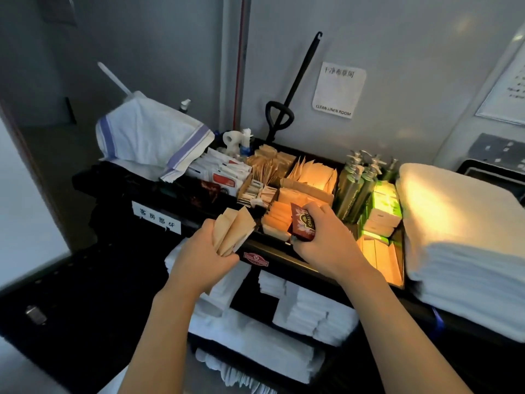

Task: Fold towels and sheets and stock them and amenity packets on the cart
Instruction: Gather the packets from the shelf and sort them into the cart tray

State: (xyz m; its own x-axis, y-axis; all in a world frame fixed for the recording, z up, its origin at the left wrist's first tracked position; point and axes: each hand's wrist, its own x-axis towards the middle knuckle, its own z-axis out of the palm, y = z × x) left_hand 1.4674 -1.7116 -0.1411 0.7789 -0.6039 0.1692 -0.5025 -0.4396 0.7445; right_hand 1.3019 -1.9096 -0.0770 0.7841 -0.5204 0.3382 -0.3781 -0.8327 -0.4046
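Head view: you are stocking packets; left hand (199, 253) gripping tan packets (234, 233), right hand (321, 237) pinching a red sachet (301, 226); next, probably dropping each into its matching tray compartment (380, 255).

A hotel linen room: wall sign (338, 91) reading "CLEAN LINEN ROOM", housekeeping cart (272, 253) stocked with amenity packets (308, 177), pump bottles (359, 183), folded white towels (460, 231).
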